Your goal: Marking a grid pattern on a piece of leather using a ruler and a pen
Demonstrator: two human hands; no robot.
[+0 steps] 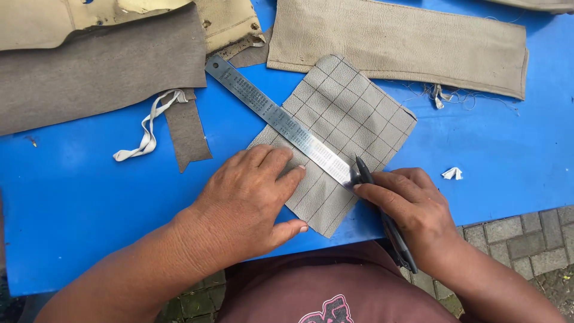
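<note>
— Beige leather piece (347, 119), ruled with a dark grid, is lying on the blue table (72, 197). What is pinning it?

— The left hand (245, 197) is pressing flat, fingers spread open, on the near end of a steel ruler (278, 119) that is running diagonally across the piece, from ten o'clock down toward four o'clock.

— And the other hand?

— The right hand (412, 206) is gripping a black pen (382, 215), fingers closed around the barrel, with the tip touching the ruler's lower end at about five o'clock of the piece.

— What is sitting around them?

— A long tan strip (406, 42) is lying at twelve o'clock, just overlapping the gridded piece's top corner. A large grey-brown sheet (89, 78) is lying at ten o'clock, with a white ribbon (149, 128) trailing beside it. A small white scrap (452, 173) is resting at three o'clock, near the right hand.
</note>
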